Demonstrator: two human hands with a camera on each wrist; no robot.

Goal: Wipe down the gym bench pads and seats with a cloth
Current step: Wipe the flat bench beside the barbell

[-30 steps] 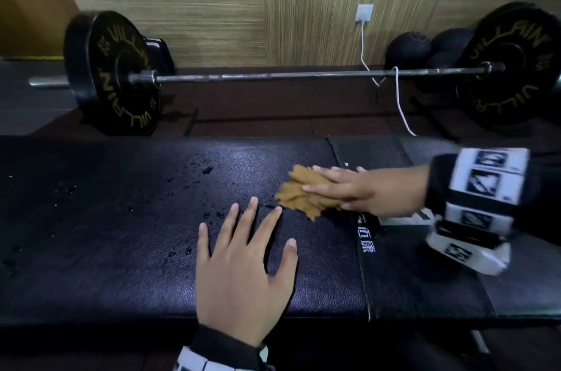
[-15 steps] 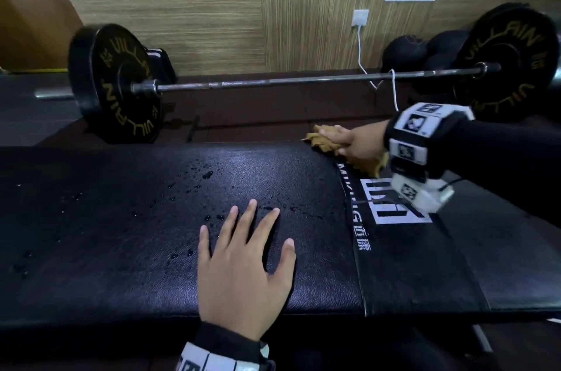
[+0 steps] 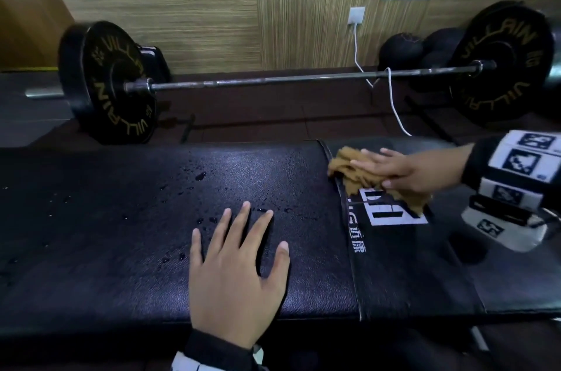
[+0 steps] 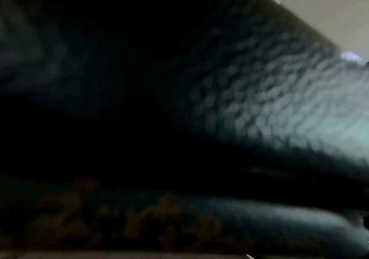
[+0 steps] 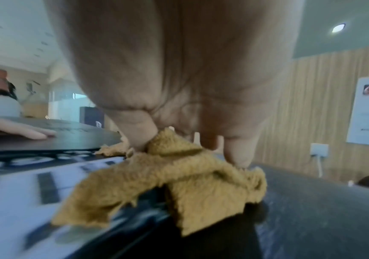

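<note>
The right hand (image 5: 179,70) presses its fingers (image 5: 237,152) flat onto a crumpled tan cloth (image 5: 179,180) on the black surface (image 5: 323,201), beside a white printed logo (image 5: 19,189), while the left hand (image 5: 17,130) lies flat farther off.

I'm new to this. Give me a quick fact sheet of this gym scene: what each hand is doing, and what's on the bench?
Left hand: flat on the bench pad, fingers spread, holding nothing
Right hand: presses the brown cloth onto the bench near the seam
Pad surface: water droplets left of the cloth
Behind the bench: barbell on the floor
</note>
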